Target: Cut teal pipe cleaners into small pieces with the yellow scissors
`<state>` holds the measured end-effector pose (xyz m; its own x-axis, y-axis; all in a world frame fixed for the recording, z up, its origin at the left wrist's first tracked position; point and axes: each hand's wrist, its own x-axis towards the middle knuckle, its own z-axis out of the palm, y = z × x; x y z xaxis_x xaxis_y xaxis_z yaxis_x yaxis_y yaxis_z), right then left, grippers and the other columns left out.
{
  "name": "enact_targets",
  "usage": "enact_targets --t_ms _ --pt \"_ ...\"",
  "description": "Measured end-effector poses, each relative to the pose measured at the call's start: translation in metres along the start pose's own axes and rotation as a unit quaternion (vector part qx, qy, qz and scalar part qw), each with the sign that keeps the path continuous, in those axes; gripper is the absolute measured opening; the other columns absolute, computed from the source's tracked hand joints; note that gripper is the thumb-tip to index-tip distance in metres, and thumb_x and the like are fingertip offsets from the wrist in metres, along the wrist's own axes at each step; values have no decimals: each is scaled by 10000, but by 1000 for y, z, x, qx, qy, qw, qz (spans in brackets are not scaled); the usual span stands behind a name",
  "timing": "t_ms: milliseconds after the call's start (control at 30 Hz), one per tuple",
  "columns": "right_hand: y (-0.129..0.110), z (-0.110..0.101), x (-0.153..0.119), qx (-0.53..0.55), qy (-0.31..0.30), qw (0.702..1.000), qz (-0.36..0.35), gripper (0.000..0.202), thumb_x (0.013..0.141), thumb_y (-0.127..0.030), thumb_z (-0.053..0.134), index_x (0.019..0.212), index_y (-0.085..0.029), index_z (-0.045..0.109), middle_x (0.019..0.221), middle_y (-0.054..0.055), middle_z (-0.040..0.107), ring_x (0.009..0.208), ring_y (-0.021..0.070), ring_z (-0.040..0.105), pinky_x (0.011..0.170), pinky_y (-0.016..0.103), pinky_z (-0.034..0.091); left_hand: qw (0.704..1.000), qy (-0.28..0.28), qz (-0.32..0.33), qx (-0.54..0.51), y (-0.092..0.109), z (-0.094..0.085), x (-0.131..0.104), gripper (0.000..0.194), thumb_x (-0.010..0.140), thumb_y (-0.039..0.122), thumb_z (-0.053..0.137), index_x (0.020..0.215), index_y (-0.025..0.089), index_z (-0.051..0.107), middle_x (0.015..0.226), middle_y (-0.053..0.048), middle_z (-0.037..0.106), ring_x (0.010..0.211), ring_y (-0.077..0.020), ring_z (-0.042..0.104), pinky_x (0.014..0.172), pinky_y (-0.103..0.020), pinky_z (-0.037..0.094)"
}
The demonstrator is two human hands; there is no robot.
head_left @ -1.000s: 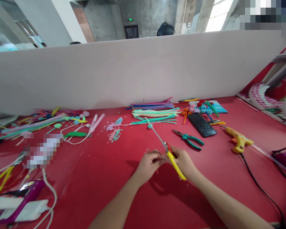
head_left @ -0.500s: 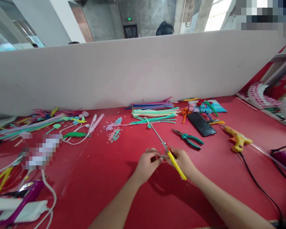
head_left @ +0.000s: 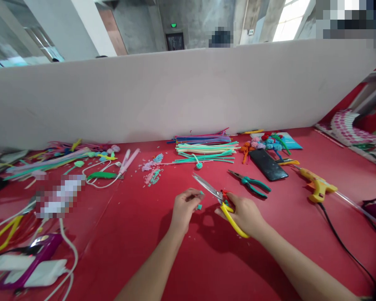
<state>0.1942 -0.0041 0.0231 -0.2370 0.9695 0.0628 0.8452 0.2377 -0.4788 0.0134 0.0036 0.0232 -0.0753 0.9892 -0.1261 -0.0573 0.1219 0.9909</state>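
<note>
Small teal fuzzy pieces point(head_left: 199, 207) are pinched in the fingers of my left hand point(head_left: 185, 205), left of the scissors. Yellow-handled scissors point(head_left: 235, 223) are held in my right hand point(head_left: 242, 213), their blades pointing up and left. A bit of teal shows by the right fingers too. Beyond the blade tips lies a teal ball on a stem point(head_left: 199, 165), against a bundle of teal and cream fuzzy sticks point(head_left: 207, 148). Teal-handled pliers point(head_left: 253, 186) rest to the right of the scissors.
A black phone point(head_left: 268, 164) and a yellow glue gun point(head_left: 318, 184) with a cord lie at the right. Pink and teal clippings point(head_left: 153, 177) and a pink tool point(head_left: 129, 161) are left of centre. A pale partition point(head_left: 163, 96) stands behind.
My left hand has moved left, away from the right hand and scissors, and the teal pieces in it now show more clearly. The scissors' blades have turned further left.
</note>
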Motion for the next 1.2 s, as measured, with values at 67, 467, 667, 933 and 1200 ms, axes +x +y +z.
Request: enact_targets --t_ms 67,467,667,933,1200 --pt "-1 1 -2 -47 0 999 -12 317 694 -499 434 766 -195 489 596 15 558 504 130 499 458 220 219 999 26 -18 -42 -1 -5 2 166 583 281 619 654 138 576 503 49 440 406 -40 319 392 -177 229" --pt "4 12 -4 -123 -23 991 -40 317 744 -506 366 718 -200 443 599 20 585 517 145 535 450 233 190 995 41 -2 -94 9 -12 3 170 593 285 621 671 140 577 505 52 413 410 -30 314 379 -166 207" --pt "5 10 -3 -124 -23 990 -58 332 757 -510 342 722 -196 444 579 23 577 487 138 520 443 235 175 995 30 8 -94 10 -12 3 166 605 296 615 644 141 570 490 55 391 410 -30 314 378 -171 195" --pt "8 13 -3 -141 -24 987 -68 370 765 -533 309 722 -191 442 530 24 560 449 138 506 435 239 149 994 13 16 -105 8 -13 4 137 624 264 608 667 137 575 536 42 434 419 -21 319 379 -165 194" --pt "9 14 -3 -151 -17 986 -71 370 768 -536 302 689 -196 426 522 22 559 436 133 496 433 238 139 996 8 23 -89 9 -14 4 147 626 271 605 669 134 574 534 36 420 430 -30 322 381 -165 200"
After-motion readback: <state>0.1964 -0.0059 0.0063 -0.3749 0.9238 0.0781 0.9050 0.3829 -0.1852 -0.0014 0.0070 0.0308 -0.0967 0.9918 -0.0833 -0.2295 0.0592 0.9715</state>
